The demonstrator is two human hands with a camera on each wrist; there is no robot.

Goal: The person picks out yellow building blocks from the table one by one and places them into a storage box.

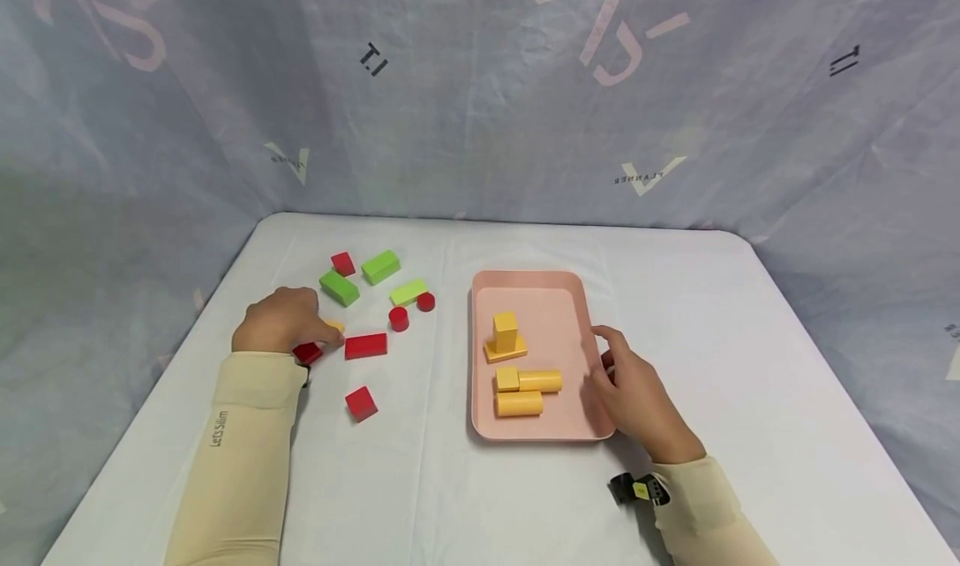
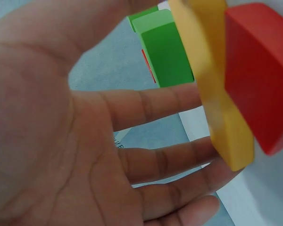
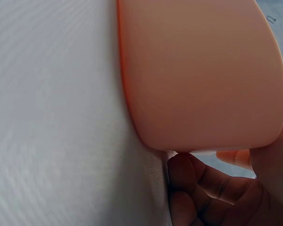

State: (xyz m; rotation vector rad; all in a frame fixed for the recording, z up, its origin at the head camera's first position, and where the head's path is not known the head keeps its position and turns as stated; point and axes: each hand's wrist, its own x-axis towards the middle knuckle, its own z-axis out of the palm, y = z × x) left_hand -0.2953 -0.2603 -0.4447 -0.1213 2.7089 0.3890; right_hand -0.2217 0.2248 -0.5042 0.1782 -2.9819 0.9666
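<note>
My left hand (image 1: 281,320) reaches among the blocks at the left of the table. Its thumb and fingertips pinch a flat yellow block (image 2: 221,103), mostly hidden by the hand in the head view. A red block (image 2: 259,75) stands right beside that yellow one, and a green block (image 2: 167,49) shows behind the fingers. My right hand (image 1: 637,395) holds the right side of a pink tray (image 1: 555,299), the thumb over its rim and other fingers curled against the outside wall. Inside the tray are several yellow pieces, among them a cylinder (image 1: 519,404) and an upright block (image 1: 506,331).
Around the left hand lie a long red block (image 1: 366,346), a red cube (image 1: 362,403), a red cylinder (image 1: 399,319), a red disc (image 1: 426,302) and green blocks (image 1: 381,267). A white cloth (image 1: 465,508) covers the table, with a grey printed curtain (image 1: 480,91) behind.
</note>
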